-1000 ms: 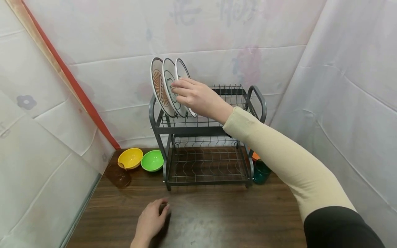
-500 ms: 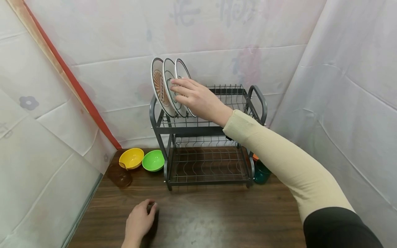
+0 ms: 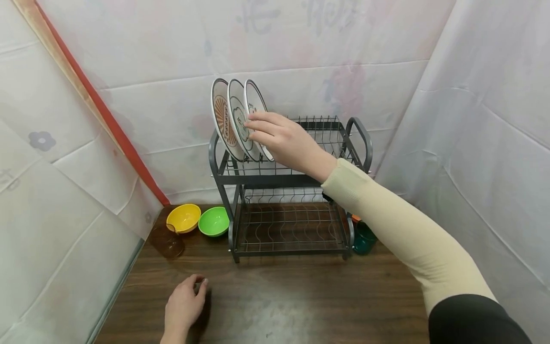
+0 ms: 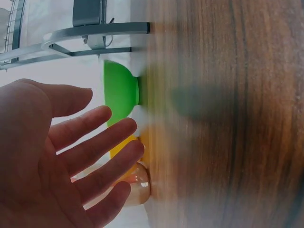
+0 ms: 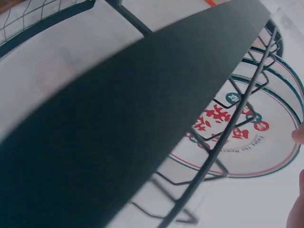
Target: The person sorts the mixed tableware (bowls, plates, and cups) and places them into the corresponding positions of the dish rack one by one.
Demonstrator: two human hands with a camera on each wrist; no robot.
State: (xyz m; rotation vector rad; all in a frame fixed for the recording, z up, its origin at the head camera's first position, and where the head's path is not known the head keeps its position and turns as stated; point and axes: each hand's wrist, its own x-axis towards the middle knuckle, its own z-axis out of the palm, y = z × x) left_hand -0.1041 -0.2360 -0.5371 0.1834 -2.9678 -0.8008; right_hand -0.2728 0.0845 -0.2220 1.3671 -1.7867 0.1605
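Note:
Three patterned plates stand on edge at the left of the dish rack's [image 3: 266,181] upper tier: an orange-patterned plate [image 3: 221,114], a middle plate [image 3: 236,107] and a right-hand plate [image 3: 254,95]. My right hand [image 3: 285,141] is in front of the right-hand plate, fingers extended loosely and apart. In the right wrist view, red characters mark the nearest plate [image 5: 256,152]; a fingertip [image 5: 298,135] overlaps its rim, though contact is unclear. My left hand [image 3: 185,306], fingers relaxed and holding nothing, is low at the table's front left, shown palm-side in the left wrist view.
Left of the rack, a yellow bowl [image 3: 184,218], a green bowl [image 3: 214,221] and a brown transparent cup [image 3: 169,242] stand on the wooden table [image 3: 279,296]. A teal cup [image 3: 364,239] and a partly hidden orange item [image 3: 355,218] are at its right. Fabric walls surround the table.
My left hand has moved left across the table front. My right hand has shifted slightly right and down, its fingers uncovering more of the plates. The plates stay in their slots.

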